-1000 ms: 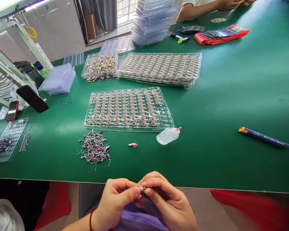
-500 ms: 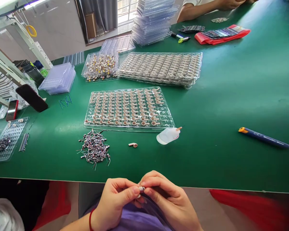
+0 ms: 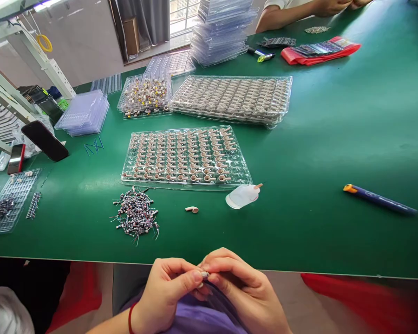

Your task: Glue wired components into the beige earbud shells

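Observation:
Close to my lap, below the table's front edge, my left hand (image 3: 176,287) pinches a small pale earbud shell (image 3: 204,274) between thumb and fingers. Fingertips of my right hand (image 3: 242,285) close on the shell's other end, covering much of it. Whether a smaller part sits between them is hidden. Beyond my hands, a single beige earbud shell (image 3: 192,209) lies on the green table. Left of it is a pile of small wired components (image 3: 137,214). A clear tray (image 3: 242,174) holds rows of similar shells, and a white squeeze bottle (image 3: 242,196) lies against its front corner.
Farther back stand stacked filled trays (image 3: 231,99), a tray of yellow-and-white parts (image 3: 145,97) and a tall stack of clear trays (image 3: 223,35). A blue pen-like tool (image 3: 379,199) lies right; a phone (image 3: 44,140) leans left. Another person's arm (image 3: 289,18) rests at the far edge.
My right fingertips have shifted slightly over the pale shell, so less of its end shows. The view has moved a little; the things on the table stay put.

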The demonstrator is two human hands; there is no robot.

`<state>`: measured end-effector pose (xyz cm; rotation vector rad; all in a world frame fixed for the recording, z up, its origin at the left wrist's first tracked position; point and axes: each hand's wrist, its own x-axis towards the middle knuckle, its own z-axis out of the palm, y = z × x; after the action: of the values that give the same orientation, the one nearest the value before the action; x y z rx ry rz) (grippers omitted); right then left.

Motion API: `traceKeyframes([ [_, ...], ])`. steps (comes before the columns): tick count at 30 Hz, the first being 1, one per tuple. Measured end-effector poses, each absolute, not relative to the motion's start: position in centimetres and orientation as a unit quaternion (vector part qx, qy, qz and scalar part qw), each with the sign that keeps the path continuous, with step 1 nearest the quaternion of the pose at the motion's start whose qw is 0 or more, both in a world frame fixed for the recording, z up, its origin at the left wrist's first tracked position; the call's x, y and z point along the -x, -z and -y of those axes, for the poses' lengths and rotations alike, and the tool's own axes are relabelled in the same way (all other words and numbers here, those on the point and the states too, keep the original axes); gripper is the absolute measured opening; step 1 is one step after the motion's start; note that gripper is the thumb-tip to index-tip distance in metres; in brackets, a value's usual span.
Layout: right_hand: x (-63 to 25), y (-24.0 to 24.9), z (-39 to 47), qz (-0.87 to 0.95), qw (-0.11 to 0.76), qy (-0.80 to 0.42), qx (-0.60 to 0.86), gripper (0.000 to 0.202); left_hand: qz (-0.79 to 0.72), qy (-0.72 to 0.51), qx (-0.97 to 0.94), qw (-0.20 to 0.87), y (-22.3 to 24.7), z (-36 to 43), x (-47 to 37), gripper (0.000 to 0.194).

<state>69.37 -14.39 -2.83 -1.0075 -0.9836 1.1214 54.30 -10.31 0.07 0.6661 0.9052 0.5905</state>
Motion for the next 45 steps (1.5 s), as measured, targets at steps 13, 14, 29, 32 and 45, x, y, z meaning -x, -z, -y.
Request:
traceKeyframes([
  [13, -69.3, 2.9, 14.4, 0.431, 0.636, -0.481, 0.422, 0.009, -0.416, -0.287, -0.342, 0.792, -0.1, 10.5, -54.3, 0.021],
  [14, -69.3, 2.8, 14.4, 0.431, 0.635, -0.485, 0.420, 0.009, -0.418, -0.288, -0.353, 0.786, -0.2, 10.4, -54.3, 0.021],
  [29, -69.0, 2.4, 14.2, 0.476, 0.639, -0.416, 0.437, 0.010, -0.442, -0.305, -0.498, 0.681, -0.5, 10.3, -54.2, 0.021],
  [32, -68.8, 2.5, 14.3, 0.469, 0.650, -0.410, 0.435, 0.010, -0.440, -0.311, -0.501, 0.677, -0.7, 10.2, -54.3, 0.020],
  [45, -68.7, 2.3, 14.3, 0.444, 0.663, -0.411, 0.441, 0.009, -0.449, -0.306, -0.508, 0.669, -0.6, 10.3, -54.2, 0.022],
])
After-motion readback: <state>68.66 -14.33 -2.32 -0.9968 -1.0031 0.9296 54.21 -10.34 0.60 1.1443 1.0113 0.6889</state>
